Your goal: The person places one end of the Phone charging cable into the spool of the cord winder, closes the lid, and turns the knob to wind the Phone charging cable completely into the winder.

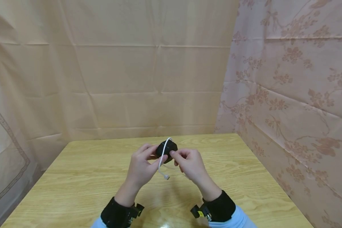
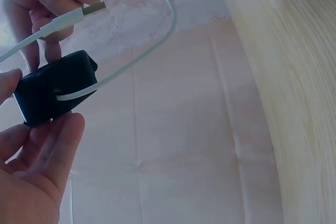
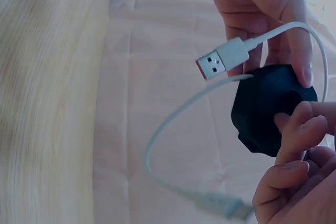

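A black faceted case (image 1: 171,146) is held up over the table between both hands. My left hand (image 1: 140,167) grips it from the left, thumb on one side and fingers on the other. My right hand (image 1: 191,164) pinches its right edge with thumb and forefinger, the other fingers curled. A white USB cable (image 2: 172,22) comes out of a slot in the case and loops loosely. In the right wrist view its USB-A plug (image 3: 223,59) hangs free in front of the left hand, and a smaller blurred connector (image 3: 223,204) dangles beside the right fingers.
The light wood table (image 1: 88,177) spreads below both hands. A beige cloth (image 1: 117,69) hangs behind its far edge, and a pink floral cloth (image 1: 296,95) along its right side. Both wrists wear black bands (image 1: 223,207) with small cameras.
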The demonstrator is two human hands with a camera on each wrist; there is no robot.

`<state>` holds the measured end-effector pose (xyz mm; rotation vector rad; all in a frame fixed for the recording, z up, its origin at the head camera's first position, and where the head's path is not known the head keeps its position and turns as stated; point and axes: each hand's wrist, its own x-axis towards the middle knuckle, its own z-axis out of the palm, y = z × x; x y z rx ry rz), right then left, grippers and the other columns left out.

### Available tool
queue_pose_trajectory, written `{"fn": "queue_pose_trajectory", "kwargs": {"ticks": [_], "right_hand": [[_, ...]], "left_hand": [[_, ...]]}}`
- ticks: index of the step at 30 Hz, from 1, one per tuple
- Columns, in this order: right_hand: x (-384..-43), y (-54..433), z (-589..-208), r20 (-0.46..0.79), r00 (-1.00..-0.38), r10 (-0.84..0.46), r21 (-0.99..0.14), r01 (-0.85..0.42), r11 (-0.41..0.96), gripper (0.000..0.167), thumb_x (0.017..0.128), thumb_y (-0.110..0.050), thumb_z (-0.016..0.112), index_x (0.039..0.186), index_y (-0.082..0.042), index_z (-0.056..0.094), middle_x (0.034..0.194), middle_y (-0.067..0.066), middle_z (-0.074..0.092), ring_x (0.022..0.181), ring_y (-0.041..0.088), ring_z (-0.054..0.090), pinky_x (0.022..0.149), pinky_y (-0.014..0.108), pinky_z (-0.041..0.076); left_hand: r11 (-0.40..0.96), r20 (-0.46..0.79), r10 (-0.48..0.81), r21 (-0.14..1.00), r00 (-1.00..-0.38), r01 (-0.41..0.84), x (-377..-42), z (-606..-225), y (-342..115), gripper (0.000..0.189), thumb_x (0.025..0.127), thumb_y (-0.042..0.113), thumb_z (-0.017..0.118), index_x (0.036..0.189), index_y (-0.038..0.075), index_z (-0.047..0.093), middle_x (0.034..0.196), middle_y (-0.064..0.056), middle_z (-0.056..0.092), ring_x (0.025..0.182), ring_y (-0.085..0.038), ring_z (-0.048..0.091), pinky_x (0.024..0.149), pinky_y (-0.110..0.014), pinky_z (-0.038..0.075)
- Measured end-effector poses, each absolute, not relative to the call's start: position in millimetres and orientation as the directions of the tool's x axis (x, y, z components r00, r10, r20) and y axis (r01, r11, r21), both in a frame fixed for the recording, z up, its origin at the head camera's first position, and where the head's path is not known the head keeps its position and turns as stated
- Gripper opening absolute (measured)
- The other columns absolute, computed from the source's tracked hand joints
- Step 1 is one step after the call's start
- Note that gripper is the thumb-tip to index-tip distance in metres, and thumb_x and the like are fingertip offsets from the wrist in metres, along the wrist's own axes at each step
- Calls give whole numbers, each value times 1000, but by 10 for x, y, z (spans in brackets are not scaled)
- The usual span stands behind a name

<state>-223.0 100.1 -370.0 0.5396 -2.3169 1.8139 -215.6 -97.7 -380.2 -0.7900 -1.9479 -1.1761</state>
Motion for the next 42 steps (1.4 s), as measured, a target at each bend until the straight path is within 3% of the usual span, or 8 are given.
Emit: {"fn": "queue_pose_trajectory", "kwargs": {"ticks": [2,11,18,22,27,32,38,42], "right_hand": [[-2233,1021,-3692,360,-915,-181,-894,-394,215,29,99,-25,68,75,-9,72,58,3,57,43,12,44,41,23,33],[-2269,1185,-3609,474,-869,-139,-855,-492,163,19,99,-23,70,89,-7,76,71,13,60,56,24,56,51,25,44],[-2220,1318,-3488,557,-821,-123,-803,-571,171,16,99,-20,70,98,-5,76,76,11,65,63,20,61,51,25,46],[-2199,1369,-3456,616,-770,-169,-743,-638,202,13,98,-13,70,107,-4,74,88,7,70,75,18,65,59,27,52],[-2187,1387,-3449,721,-658,-215,-607,-750,263,22,94,-8,74,116,-11,73,108,-2,72,92,18,67,71,32,57],[-2209,1389,-3445,820,-495,-287,-426,-863,272,34,86,-2,79,119,-8,71,114,4,69,97,24,67,70,36,58],[-2241,1393,-3446,863,-326,-386,-187,-916,356,34,93,-23,77,121,-5,69,123,9,65,111,26,64,88,38,55],[-2264,1396,-3449,857,-209,-470,6,-909,416,34,96,-28,74,121,-5,69,122,12,65,109,28,64,87,40,56]], "left_hand": [[400,813,130,481,-568,780,-2159,-3795,-996,30,84,8,85,111,-1,75,99,-6,66,82,-17,69,68,-29,60],[415,789,82,528,-609,741,-2185,-3767,-1119,27,82,8,86,106,-1,76,95,-6,69,81,-17,70,64,-25,59],[380,761,49,585,-647,717,-2175,-3726,-1173,25,83,9,85,106,1,78,94,-6,71,81,-20,72,62,-26,59],[354,723,33,638,-691,684,-2168,-3710,-1181,23,84,10,85,104,3,79,93,-5,70,81,-20,71,62,-27,59],[342,667,27,693,-744,634,-2188,-3713,-1201,21,85,14,85,103,6,80,91,-3,70,80,-18,70,62,-28,59],[349,612,33,734,-790,583,-2202,-3713,-1232,21,86,17,85,103,7,80,92,-2,71,80,-16,69,68,-29,57],[300,527,46,803,-849,515,-2197,-3715,-1249,23,87,19,84,105,5,79,96,-4,73,82,-17,68,71,-28,54],[205,465,77,858,-882,470,-2205,-3716,-1249,24,89,15,82,107,1,77,96,-10,73,82,-19,69,69,-29,57]]}}
